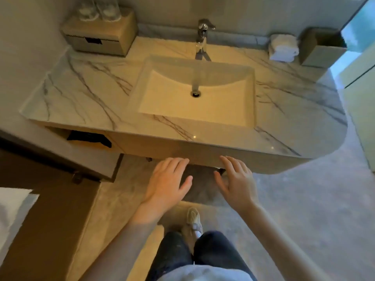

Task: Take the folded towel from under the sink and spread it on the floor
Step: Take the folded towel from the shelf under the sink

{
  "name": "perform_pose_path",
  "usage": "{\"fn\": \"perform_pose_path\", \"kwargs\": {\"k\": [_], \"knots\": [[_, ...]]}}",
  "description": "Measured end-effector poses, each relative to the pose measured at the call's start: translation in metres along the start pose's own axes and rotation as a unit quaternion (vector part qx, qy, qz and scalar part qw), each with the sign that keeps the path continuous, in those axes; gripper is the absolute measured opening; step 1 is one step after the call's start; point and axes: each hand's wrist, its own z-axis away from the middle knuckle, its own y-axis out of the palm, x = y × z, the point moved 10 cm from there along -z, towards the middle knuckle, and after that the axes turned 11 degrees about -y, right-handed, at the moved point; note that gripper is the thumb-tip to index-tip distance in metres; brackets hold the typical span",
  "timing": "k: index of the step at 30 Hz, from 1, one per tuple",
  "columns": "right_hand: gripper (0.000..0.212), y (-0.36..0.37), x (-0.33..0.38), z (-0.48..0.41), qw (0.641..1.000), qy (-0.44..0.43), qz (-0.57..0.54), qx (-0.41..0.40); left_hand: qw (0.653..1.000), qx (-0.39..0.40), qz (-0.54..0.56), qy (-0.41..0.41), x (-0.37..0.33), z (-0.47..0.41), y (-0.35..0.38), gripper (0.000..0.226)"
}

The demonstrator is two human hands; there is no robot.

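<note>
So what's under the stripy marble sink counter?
A light wooden cabinet, with a black thing in its open left shelf. Below is dark shadow; the marble countertop hides any folded towel.

Polished stone, bright metal and matt wood

The bench [85, 92] is glossy white marble with grey veins, catching small glints along its near edge; the sink [174, 102] looks like smooth glazed ceramic and the tap [203, 35] bright mirror-finish metal. The panel [162, 147] under the bench and the far-left box [113, 31] look like matt wood. Far right, rolled towels [284, 47] are fluffy white cloth. The floor [304, 199] is dull, mottled grey stone.
</note>
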Motion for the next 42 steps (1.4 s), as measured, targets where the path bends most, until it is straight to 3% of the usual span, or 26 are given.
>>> {"fn": "perform_pose_path", "kwargs": {"k": [7,13,16,20,34,38,42], "knots": [[0.052,0.025,-0.016,0.026,0.998,0.062,0.015,-0.019,0.997,0.024,0.02,0.067,-0.006,-0.001,0.043,0.061],[0.062,0.077,-0.054,0.038,0.997,0.075,0.015,0.015,0.997,0.017,0.046,0.061,0.002,0.003,0.105,0.062],[0.059,0.135,-0.086,0.041,0.998,0.057,0.001,0.034,0.997,-0.005,0.056,0.06,0.014,-0.004,0.162,0.058],[0.056,0.232,-0.135,0.047,0.999,0.027,-0.01,0.023,0.997,0.024,0.03,0.062,0.039,-0.027,0.268,0.06],[0.057,0.594,-0.32,0.058,0.995,-0.033,0.089,0.01,0.995,-0.017,-0.033,0.092,0.151,-0.107,0.647,0.057],[0.057,0.639,-0.351,0.056,0.995,-0.035,0.088,0.011,0.998,0.013,0.012,0.057,0.177,-0.119,0.709,0.055],[0.058,0.625,-0.358,0.048,0.996,-0.032,0.077,-0.005,0.998,-0.002,0.035,0.045,0.185,-0.132,0.709,0.058]]}}
